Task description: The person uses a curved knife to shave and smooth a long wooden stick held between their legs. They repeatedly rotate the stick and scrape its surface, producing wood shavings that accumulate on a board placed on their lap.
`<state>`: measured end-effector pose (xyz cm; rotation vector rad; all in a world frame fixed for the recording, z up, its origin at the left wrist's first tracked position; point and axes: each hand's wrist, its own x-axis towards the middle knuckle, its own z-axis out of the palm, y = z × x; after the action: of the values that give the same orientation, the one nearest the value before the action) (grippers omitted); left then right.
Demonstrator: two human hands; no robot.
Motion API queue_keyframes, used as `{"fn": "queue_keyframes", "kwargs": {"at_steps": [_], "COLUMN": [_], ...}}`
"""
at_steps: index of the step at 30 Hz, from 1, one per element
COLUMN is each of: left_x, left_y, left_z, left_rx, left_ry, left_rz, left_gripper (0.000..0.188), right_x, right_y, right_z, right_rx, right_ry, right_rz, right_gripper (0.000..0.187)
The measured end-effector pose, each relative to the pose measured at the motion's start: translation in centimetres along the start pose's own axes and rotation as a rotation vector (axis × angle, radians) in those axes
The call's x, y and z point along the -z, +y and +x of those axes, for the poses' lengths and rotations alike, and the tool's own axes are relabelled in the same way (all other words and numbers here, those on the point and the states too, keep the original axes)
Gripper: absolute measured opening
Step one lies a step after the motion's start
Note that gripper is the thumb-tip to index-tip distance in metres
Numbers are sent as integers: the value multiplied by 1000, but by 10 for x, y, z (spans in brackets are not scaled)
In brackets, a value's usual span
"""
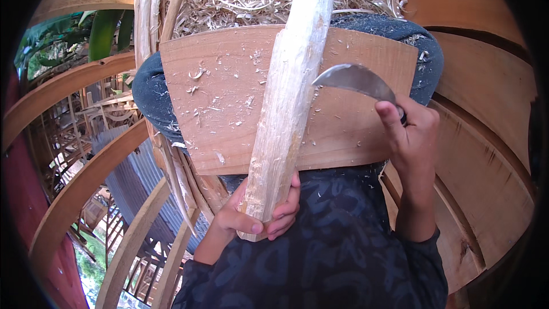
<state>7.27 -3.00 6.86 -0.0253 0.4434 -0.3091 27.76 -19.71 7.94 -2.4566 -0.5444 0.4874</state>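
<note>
A long, pale, roughly shaped piece of wood (286, 91) slants across my lap, its far end up over the shavings. My left hand (260, 214) is wrapped round its near end, thumb on top and fingers on the right side. In my right hand (410, 129) is a knife with a curved, sickle-like blade (357, 79); most of its handle is hidden in the fist. The blade's tip points left and appears close to the right edge of the wood; whether it touches I cannot tell. Beneath the wood lies a flat brown board (220, 109) across my thighs, dotted with small chips.
A thick heap of curled wood shavings (257, 0) lies beyond my knees. Long split wood strips (171, 160) lean at my left. Wooden slats (86, 68) form an open railing there, with corrugated sheeting (137, 177) below. Brown planks (480, 137) run along the right.
</note>
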Motion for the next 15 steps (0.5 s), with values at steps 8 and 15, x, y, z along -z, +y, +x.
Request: {"fn": "queue_keyframes", "kwargs": {"at_steps": [8,15], "left_x": [-8,-14], "left_y": [-3,0], "left_z": [5,5], "left_rx": [12,27], "left_ry": [0,-43], "left_rz": [16,-42], "left_gripper": [80,81], "right_x": [-21,-21], "right_y": [-12,-7], "right_z": [-5,16], "right_rx": [326,399], "right_ry": [-37,138], "right_rz": [-213,-280], "right_gripper": [56,61]}}
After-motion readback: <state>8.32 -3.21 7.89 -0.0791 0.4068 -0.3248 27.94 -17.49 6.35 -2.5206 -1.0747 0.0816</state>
